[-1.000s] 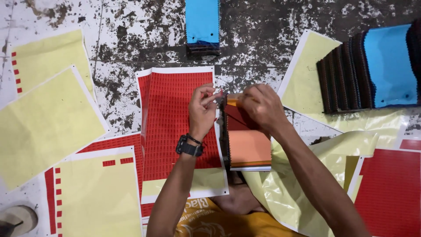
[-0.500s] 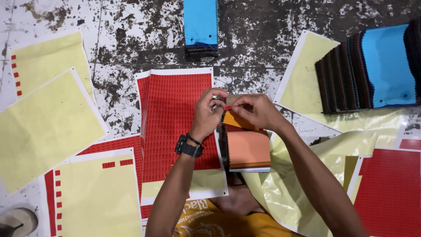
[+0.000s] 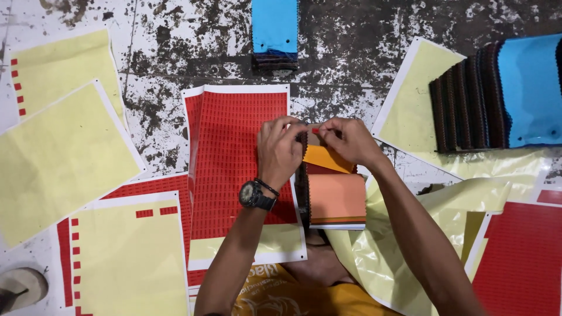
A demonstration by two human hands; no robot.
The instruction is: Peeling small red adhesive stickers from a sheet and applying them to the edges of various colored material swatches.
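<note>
1. Red sticker sheet [image 3: 234, 169], white border, lies centre on the mottled floor [image 3: 363, 52]; rows of small red labels, print too small to make out.
2. Left hand [image 3: 280, 151] and right hand [image 3: 346, 140] meet just above the swatch booklet [image 3: 333, 196]. Both sets of fingers are pinched together on a small red sticker [image 3: 315, 130] held between them, at the booklet's far edge.
3. Booklet sits just right of the red sheet, touching its edge; the top leaf is orange-yellow and lifted, a peach leaf lies flat below it. The binding edge is dark and partly hidden by the left hand.
4. Left: yellow backing sheets [image 3: 58, 152], mostly stripped, with a few red labels left along their edges. Several overlap.
5. Far centre: blue-topped swatch stack [image 3: 274, 26], cut off by the top edge.
6. Far right: dark swatch fan with a blue top piece [image 3: 497, 96], cut off at the right, resting on another yellow sheet.
7. Near right: crumpled yellow liner [image 3: 398, 246] under the right forearm, and a second red sheet [image 3: 521, 263] cut off at the corner.
8. Open floor only in the far band between the sheets; the near side is crowded with paper.
</note>
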